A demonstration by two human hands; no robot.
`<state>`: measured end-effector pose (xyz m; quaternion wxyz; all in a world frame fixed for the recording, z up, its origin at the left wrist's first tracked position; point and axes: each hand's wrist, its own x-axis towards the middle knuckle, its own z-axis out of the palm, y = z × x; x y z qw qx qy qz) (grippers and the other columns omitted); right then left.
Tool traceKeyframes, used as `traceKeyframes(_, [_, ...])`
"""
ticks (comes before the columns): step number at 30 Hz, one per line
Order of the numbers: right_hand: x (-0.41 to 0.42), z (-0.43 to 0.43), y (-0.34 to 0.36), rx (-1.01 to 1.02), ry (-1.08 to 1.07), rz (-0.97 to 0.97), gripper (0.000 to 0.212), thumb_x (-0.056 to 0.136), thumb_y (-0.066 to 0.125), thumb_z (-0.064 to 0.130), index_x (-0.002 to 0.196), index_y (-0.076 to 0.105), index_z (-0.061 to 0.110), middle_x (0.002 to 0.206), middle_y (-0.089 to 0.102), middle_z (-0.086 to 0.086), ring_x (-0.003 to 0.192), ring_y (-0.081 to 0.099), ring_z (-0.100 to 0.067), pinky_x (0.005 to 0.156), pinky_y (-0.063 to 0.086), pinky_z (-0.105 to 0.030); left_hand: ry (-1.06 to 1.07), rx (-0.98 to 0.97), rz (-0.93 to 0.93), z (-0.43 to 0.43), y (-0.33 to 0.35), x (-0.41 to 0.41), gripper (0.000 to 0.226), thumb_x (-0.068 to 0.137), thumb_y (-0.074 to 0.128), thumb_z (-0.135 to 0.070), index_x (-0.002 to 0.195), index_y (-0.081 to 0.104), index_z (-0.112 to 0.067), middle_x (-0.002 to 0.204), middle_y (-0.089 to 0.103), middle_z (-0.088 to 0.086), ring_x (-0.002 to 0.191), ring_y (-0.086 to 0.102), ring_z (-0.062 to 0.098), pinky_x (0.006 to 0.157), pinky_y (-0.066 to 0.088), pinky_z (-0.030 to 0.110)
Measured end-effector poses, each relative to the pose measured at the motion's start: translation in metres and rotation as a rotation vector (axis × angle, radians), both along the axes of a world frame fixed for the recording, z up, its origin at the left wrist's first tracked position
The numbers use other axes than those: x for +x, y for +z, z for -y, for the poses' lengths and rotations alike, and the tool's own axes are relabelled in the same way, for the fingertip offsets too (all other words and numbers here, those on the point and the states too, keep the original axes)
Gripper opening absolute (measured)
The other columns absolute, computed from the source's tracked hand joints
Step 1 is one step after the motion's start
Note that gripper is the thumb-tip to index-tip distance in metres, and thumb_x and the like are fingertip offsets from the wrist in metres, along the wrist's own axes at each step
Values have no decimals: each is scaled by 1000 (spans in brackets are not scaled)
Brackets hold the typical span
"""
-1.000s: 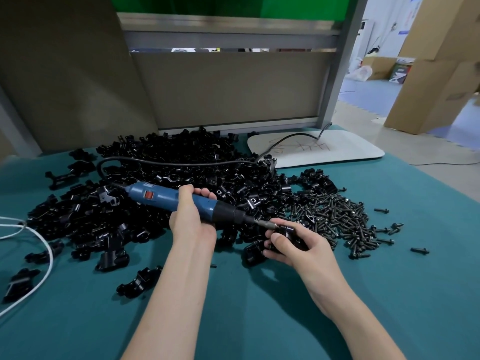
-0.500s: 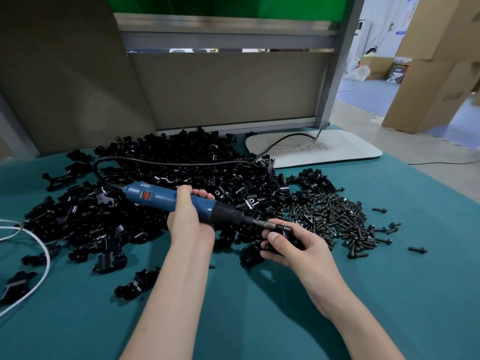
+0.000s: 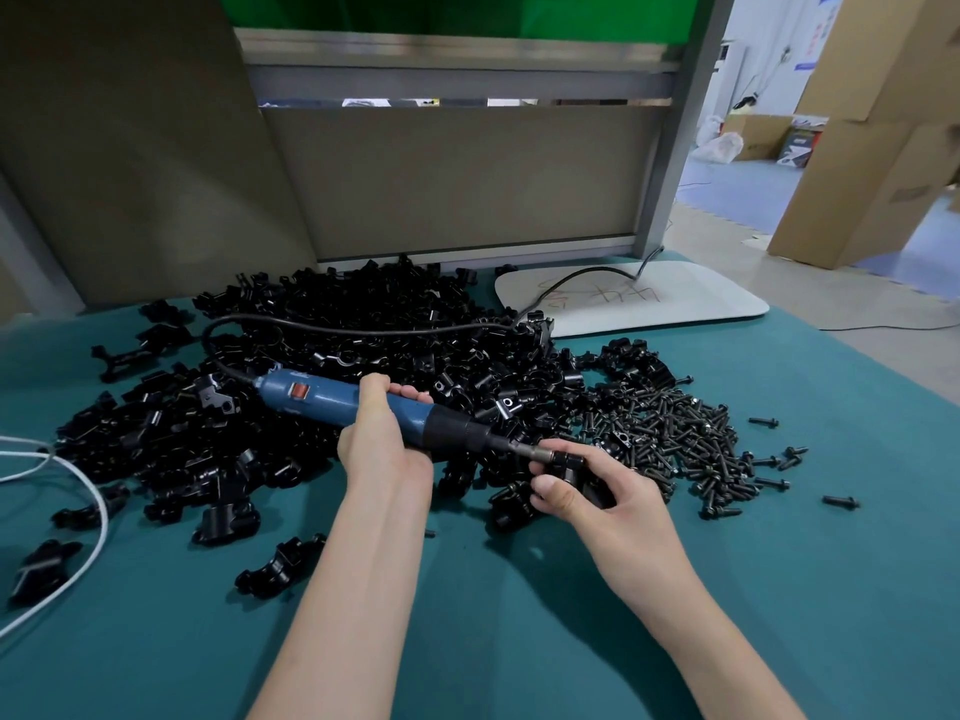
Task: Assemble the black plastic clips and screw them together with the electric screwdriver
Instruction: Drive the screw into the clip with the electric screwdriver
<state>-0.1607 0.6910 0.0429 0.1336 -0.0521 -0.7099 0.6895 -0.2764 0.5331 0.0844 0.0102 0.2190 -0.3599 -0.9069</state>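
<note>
The left hand (image 3: 382,449) is gripping the blue screwdriver (image 3: 363,405), fingers wrapped around it. The right hand (image 3: 597,491) is pinching a black clip (image 3: 569,467) just above the green worktop (image 3: 519,641), with the screwdriver's tip touching it.

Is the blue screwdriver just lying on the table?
No, the left hand grips the blue screwdriver, its tip at the black clip held by the right hand.

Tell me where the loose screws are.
In the head view, the loose screws lie heaped right of centre, beside the black clip pile, just beyond the right hand.
</note>
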Motion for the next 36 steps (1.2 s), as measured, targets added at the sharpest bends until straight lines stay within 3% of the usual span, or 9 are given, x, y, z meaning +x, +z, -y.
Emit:
traceKeyframes(3, [3, 1, 1, 140, -20, -32, 33, 87, 79, 27, 106, 72, 53, 92, 75, 18, 81, 67, 1, 77, 47, -11, 0, 73, 42, 3, 2, -1, 13, 88, 65, -8, 84, 53, -11, 62, 60, -1, 53, 59, 12, 61, 58, 29])
traceKeyframes(5, [6, 4, 2, 195, -1, -55, 35, 89, 79, 25, 108, 70, 53, 89, 71, 20, 73, 58, 2, 67, 41, -7, -12, 121, 68, 7, 5, -4, 14, 89, 66, -6, 88, 53, -10, 69, 59, 1, 55, 58, 12, 58, 57, 27])
traceKeyframes(10, [12, 6, 5, 324, 43, -143, 32, 88, 76, 37, 115, 69, 52, 114, 70, 20, 98, 65, -3, 80, 46, -10, -10, 193, 89, 32, 15, -14, 15, 90, 67, -6, 93, 53, -9, 71, 59, 2, 46, 58, 11, 52, 55, 23])
traceKeyframes(12, [11, 3, 9, 149, 26, -118, 33, 81, 77, 44, 114, 73, 45, 116, 74, 12, 106, 69, -8, 90, 53, -20, 1, 213, 77, 43, 18, -18, 15, 91, 65, -6, 91, 50, -10, 68, 57, 0, 43, 56, 11, 50, 54, 23])
traceKeyframes(13, [8, 0, 9, -30, 30, -103, 35, 79, 78, 41, 114, 76, 37, 116, 76, 4, 108, 71, -15, 94, 56, -28, 13, 203, 67, 45, 18, -19, 16, 91, 65, -6, 92, 50, -11, 66, 56, 0, 42, 55, 11, 49, 54, 23])
traceKeyframes(15, [4, -3, 11, -437, 69, -59, 35, 80, 78, 28, 114, 79, 18, 111, 76, -11, 103, 73, -28, 90, 60, -37, 18, 155, 34, 41, 18, -17, 16, 90, 66, -7, 91, 50, -11, 63, 56, -1, 44, 55, 12, 50, 54, 24])
traceKeyframes(17, [1, -4, 12, -618, 73, 0, 31, 83, 73, 18, 112, 78, 7, 106, 74, -16, 97, 73, -31, 85, 62, -39, 5, 94, -10, 31, 18, -12, 15, 90, 66, -9, 86, 52, -11, 60, 57, -2, 49, 56, 12, 54, 54, 25])
traceKeyframes(25, [-2, -3, 12, -687, 58, 45, 27, 83, 71, 14, 106, 78, 0, 102, 75, -18, 99, 75, -30, 81, 63, -37, -3, -66, -212, 6, 26, 1, 20, 87, 66, -9, 73, 51, -11, 54, 58, -1, 47, 56, 13, 52, 52, 25])
traceKeyframes(36, [-5, -2, 7, -589, 73, 23, 29, 81, 75, 20, 107, 80, 8, 112, 75, -19, 109, 72, -29, 86, 61, -37, 8, -116, -219, 1, 20, 4, 18, 88, 66, -12, 76, 53, -10, 61, 59, 1, 53, 58, 14, 56, 54, 28])
